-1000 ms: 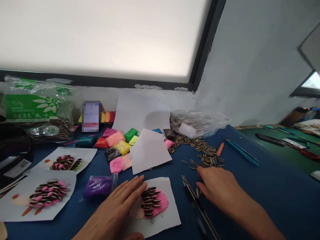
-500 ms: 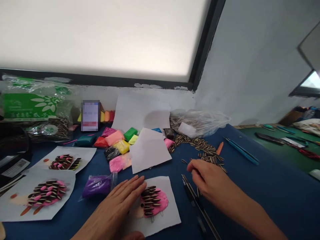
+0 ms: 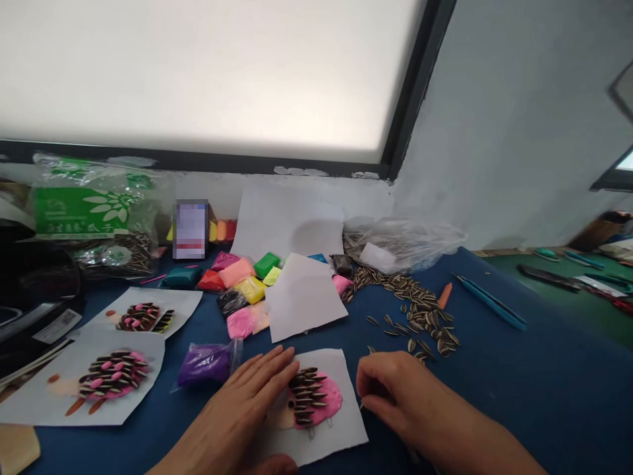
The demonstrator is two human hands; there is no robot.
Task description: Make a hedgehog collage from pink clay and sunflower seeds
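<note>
My left hand (image 3: 244, 402) lies flat, fingers stretched, on the left side of a white sheet of paper (image 3: 343, 443). On that sheet is a hedgehog picture with a pink clay body (image 3: 333, 397), partly covered by rows of striped sunflower seeds (image 3: 307, 389); its pale front end is partly under my hand. Just right of the sheet, my right hand (image 3: 403, 392) is closed in a pinch. A small pale tip of a sunflower seed (image 3: 362, 404) shows at its fingertips. Behind this hand spreads a pile of loose sunflower seeds (image 3: 420, 307).
Two hedgehog pictures (image 3: 30, 409) lie at left, near a purple clay packet (image 3: 205, 364). Several coloured clay packets (image 3: 250, 289) and a blank paper (image 3: 306, 300) stand behind. Blue tweezers (image 3: 489, 302) lie at right; a seed bag (image 3: 99, 218) and a phone (image 3: 190, 229) stand at back left.
My right hand has moved from the edge of the seed pile toward me, closer to the sheet, and now covers the pens. My left hand stays on the paper. The view has shifted slightly left.
</note>
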